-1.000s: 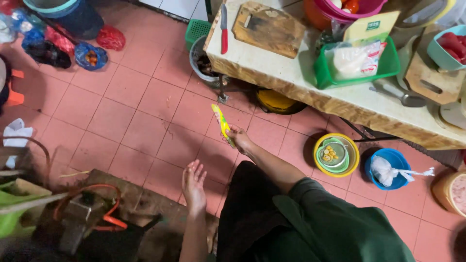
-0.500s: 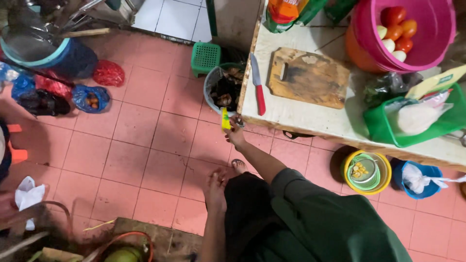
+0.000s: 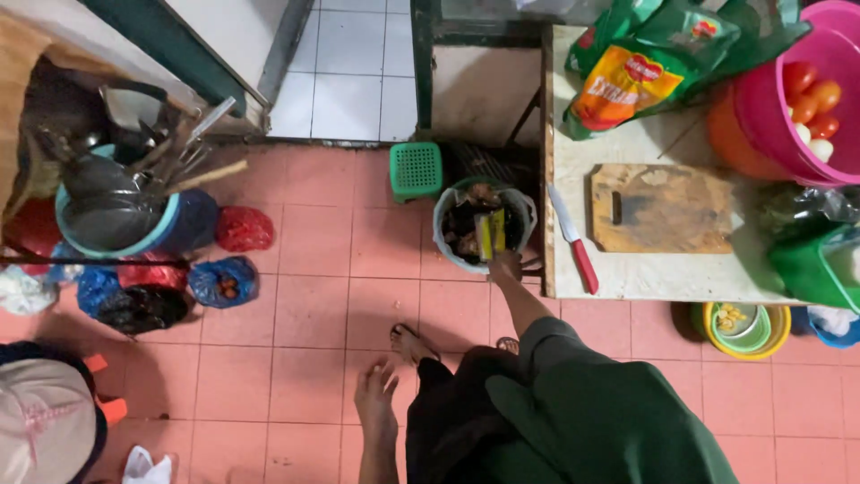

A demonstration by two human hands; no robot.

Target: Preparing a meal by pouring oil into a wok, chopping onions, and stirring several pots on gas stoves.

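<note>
- Head view: the right hand point(image 3: 507, 266) reaches out over a round waste bucket point(image 3: 445, 240) that stands on the pink tile floor point(image 3: 313, 296).
- The fingers are closed around a small yellow and green wrapper point(image 3: 489, 235). The wrapper hangs right over the dark scraps in the bucket.
- The bucket sits just left of the pale table point(image 3: 645, 278), near its corner.
- The left hand point(image 3: 376, 405) hangs low near the bottom of the picture. Its fingers are spread wide and it holds nothing.
- A bare foot in a sandal point(image 3: 410, 341) stands on the tiles just right of that hand.
- On the table lies a wooden cutting board point(image 3: 661, 208). A knife with a red handle point(image 3: 573, 239) lies just left of the board, near the table edge.
- Far on the table sit green and yellow snack bags point(image 3: 627, 76). A pink tub point(image 3: 770, 116) with red tomatoes is at the right.
- A small green stool point(image 3: 417, 170) stands on the floor just behind the bucket.
- At the far left, a blue tub point(image 3: 179, 229) holds metal pots and ladles. Red and blue plastic bags point(image 3: 224, 278) lie beside it.
- A yellow bowl point(image 3: 717, 345) sits on the floor under the table, at the right.
</note>
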